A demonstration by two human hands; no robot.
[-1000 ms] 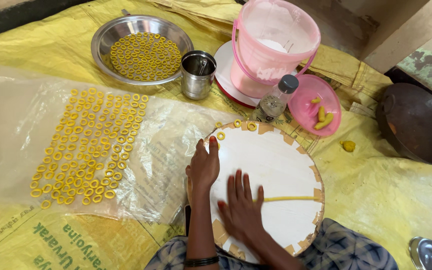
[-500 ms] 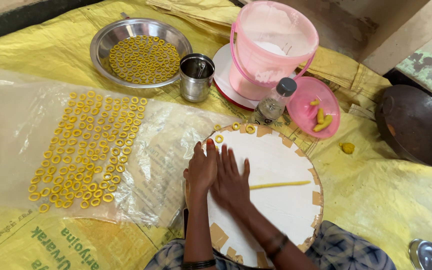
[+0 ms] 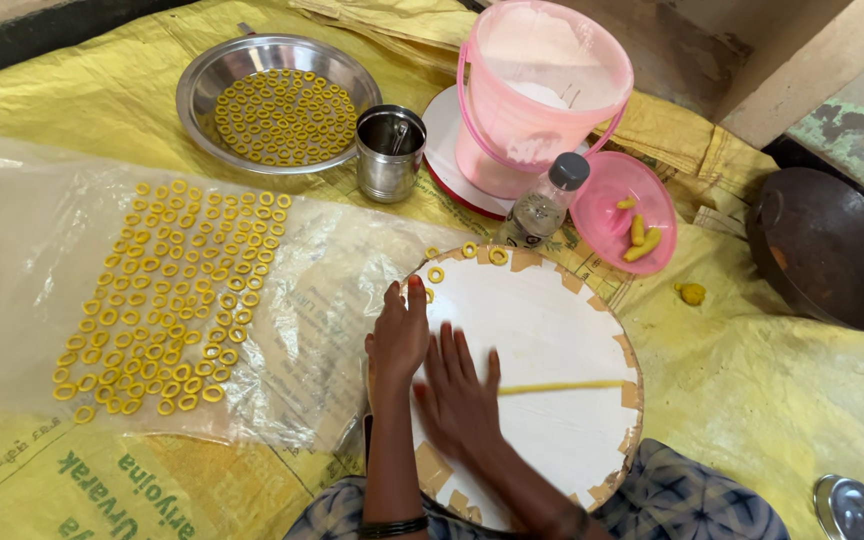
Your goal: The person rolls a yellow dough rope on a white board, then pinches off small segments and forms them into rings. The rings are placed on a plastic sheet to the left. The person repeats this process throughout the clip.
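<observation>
A thin yellow dough rope [image 3: 560, 387] is lying across the white round board [image 3: 552, 330], stretching rightward from under the right hand [image 3: 460, 398], which is pressing flat on its near end with fingers spread and slightly blurred. The rope looks soft, light and easily torn or flattened, so I judge it wants a gentle, even palm rather than a pinch; lifting it would best be done near the middle or with both ends supported. The left hand [image 3: 399, 336] is lying open and flat just beside the right, fingertips pointing up the board toward small dough rings [image 3: 479, 252] sitting at the far rim; neither hand is clamped on anything. The rings seem equally tender, likely to lose their shape if squeezed. Left of the board, many more rings are drying in rows on a clear plastic sheet [image 3: 22, 250], and others are filling a steel plate [image 3: 207, 75] beyond it. A steel cup [image 3: 390, 155], a pink bucket [image 3: 542, 95], a small bottle [image 3: 542, 205] and a pink lid [image 3: 624, 215] holding dough lumps are standing near the board's far edge, all on a yellow tarp [image 3: 772, 400].
</observation>
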